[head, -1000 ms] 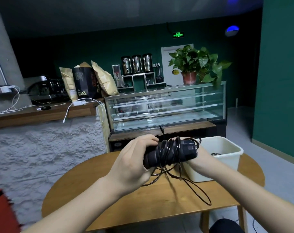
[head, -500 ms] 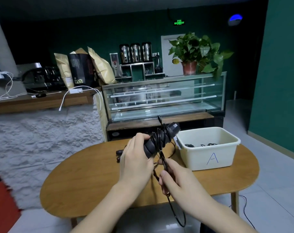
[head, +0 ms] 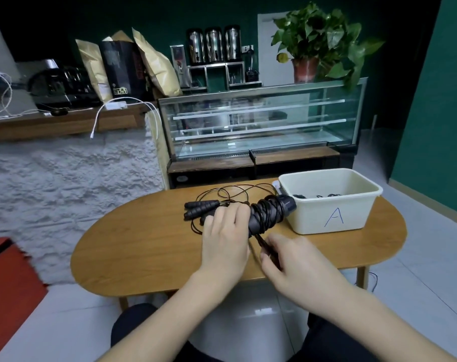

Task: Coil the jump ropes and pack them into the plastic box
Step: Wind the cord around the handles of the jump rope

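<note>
Left hand: fingers curled round paired handles of one jump rope, cord wound over them in many turns. Right hand: fingers pinching the cord's loose tail just below the bundle. Bundle held above desk, just beside plastic box marked "A". Dark cords already in box. Second rope uncoiled on desk behind. Judged: first coil nearly finished, packing and second rope outstanding.

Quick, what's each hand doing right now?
Left hand: grips the wrapped jump rope.
Right hand: pinches the cord end of that rope.
</note>
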Tool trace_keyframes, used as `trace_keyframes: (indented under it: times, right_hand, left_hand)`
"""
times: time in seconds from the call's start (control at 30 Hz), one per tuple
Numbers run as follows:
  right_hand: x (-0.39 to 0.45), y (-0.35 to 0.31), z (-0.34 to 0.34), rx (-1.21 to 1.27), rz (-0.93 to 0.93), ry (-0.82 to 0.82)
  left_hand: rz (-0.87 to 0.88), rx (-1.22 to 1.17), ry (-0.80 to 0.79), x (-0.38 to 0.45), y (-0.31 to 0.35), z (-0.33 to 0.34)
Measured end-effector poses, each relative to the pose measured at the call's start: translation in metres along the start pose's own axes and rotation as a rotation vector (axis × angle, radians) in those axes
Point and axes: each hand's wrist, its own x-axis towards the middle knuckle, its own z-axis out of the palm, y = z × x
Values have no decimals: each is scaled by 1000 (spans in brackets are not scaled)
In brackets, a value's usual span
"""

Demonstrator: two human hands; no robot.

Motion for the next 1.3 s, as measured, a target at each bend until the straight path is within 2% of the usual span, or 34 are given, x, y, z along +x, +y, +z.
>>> trace_keyframes:
  times: [0.17, 0.23, 0.33, 0.4, 0.57, 0.77, 1.03, 1.17, 1.3]
  right_hand:
    - [5, 1, -21, -283, -109, -101]
    - [13, 1, -28, -405, -231, -86]
    - [28, 4, -33, -440, -343, -97]
    - [39, 9, -39, -325, -341, -121]
    - [64, 24, -47, 138, -270, -207]
    - [80, 38, -40, 249, -268, -190]
    - [91, 58, -39, -293, -589, 103]
    - [98, 56, -39, -479, -668, 139]
    - [100, 53, -28, -420, -620, 71]
  left_hand:
    - [116, 72, -90, -7, -13, 5]
    - [170, 79, -162, -11, -16, 6]
    - [258, 29, -240, -14, -22, 4]
    - [289, -16, -275, -13, -29, 1]
    - [400, -123, -352, -9, -46, -10]
    - [510, -154, -300, -3, -57, -17]
    - [467, -47, -277, 5, -73, -21]
    - [472, -144, -326, 2, -73, -21]
    - [407, -375, -364, -1, -64, -24]
